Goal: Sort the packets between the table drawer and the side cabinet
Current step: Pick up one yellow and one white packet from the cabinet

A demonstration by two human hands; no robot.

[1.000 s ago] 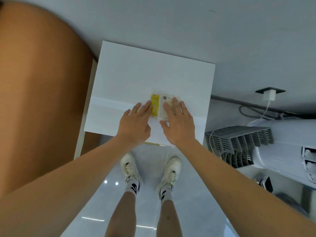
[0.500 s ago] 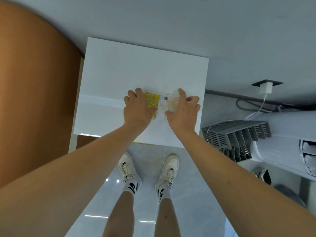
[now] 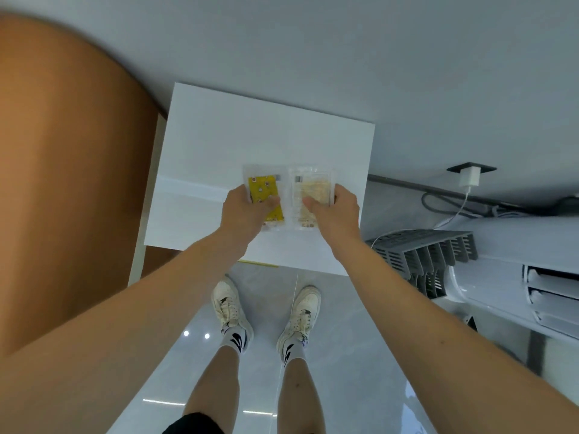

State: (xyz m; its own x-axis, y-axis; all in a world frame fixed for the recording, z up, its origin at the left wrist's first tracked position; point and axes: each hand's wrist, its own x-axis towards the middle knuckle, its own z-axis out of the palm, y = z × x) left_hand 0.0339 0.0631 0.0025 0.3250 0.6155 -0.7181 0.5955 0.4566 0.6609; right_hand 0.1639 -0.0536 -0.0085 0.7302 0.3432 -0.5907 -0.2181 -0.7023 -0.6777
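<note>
Overhead, the white desk (image 3: pixel 219 145) fills the middle of the view, with a brown wooden panel (image 3: pixel 62 167) just beside it on the left and a grey floor (image 3: pixel 266 355) below. Both hands are over the near half of the desk, side by side, each holding one packet. The left hand (image 3: pixel 242 211) grips a clear packet with a yellow patterned insert (image 3: pixel 262 191), thumb curled over its front face and fingers wrapped behind its left edge. The right hand (image 3: pixel 333 213) grips a clear packet with pale contents (image 3: pixel 311 191) the same way, thumb on the front, fingers round its right edge. The two packets sit edge to edge; whether they rest on the desk or are lifted, I cannot tell.
</note>
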